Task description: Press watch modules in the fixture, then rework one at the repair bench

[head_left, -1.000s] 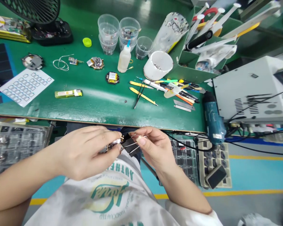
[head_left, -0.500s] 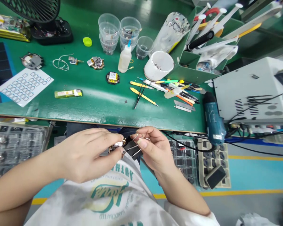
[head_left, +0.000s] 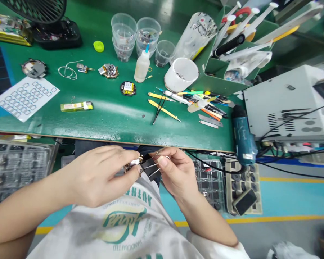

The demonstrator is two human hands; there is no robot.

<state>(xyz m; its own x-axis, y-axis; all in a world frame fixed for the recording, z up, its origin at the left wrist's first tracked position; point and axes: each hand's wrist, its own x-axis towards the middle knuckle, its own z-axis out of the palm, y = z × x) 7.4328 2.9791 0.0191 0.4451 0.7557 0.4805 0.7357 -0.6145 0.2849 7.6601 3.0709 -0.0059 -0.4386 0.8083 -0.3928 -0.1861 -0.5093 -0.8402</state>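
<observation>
Near the bench's front edge, my left hand (head_left: 102, 174) is closed on a small round metallic electronic assembly (head_left: 134, 163), gripped between thumb and fingers. My right hand (head_left: 175, 171) pinches the wire handles of a black binder clip (head_left: 150, 166) just to the right of it. The clip's black body meets the assembly's right side; whether it bites onto it cannot be made out. Both hands are above my lap. On the bench beyond lie a similar round module with a yellow battery (head_left: 128, 88), another opened module (head_left: 109, 71) and black tweezers (head_left: 159, 109).
The green bench (head_left: 110, 126) holds plastic cups (head_left: 123, 30), a glue bottle (head_left: 142, 66), a white tub (head_left: 180, 75), knives and pens. A teal heat gun (head_left: 243, 136) hangs at its right edge. Parts trays (head_left: 24, 169) flank me below the bench.
My right fingers have drawn the clip's handles closer together, and the clip has turned slightly. My left hand still grips the assembly. The view has shifted slightly.
</observation>
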